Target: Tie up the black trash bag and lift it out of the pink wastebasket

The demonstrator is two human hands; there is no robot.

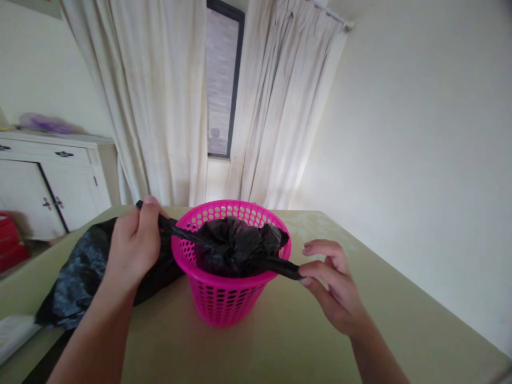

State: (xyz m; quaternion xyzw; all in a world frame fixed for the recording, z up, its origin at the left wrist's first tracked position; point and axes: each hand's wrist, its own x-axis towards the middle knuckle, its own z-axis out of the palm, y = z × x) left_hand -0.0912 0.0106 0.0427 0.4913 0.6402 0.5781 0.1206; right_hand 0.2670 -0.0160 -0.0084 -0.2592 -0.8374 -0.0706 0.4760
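- Far left of the fingers, a white cabinet point(48, 176) stands against the wall, with red boxes point(10, 240) low beside it.
- A loose black bag point(76, 282) lies on the table point(288, 341), just under and left of the left hand.
- The left hand point(134, 245) is curled into a fist, its fingers pressed together around one twisted handle point(176, 230) of the bag in the basket; the thumb sits on top.
- That handle runs from the left fingers down over the near rim.
- Between the two hands stands a pink basket point(224, 298), upright on the table, with a bunched black liner point(236, 248) inside it.
- The other handle point(282, 266) crosses the right rim and ends at the right fingertips.
- The right hand point(332, 288) pinches that handle between thumb and forefinger; the remaining fingers are lifted and loosely spread.
- Behind the hands hang pale curtains point(160, 96) on either side of a window point(222, 80).
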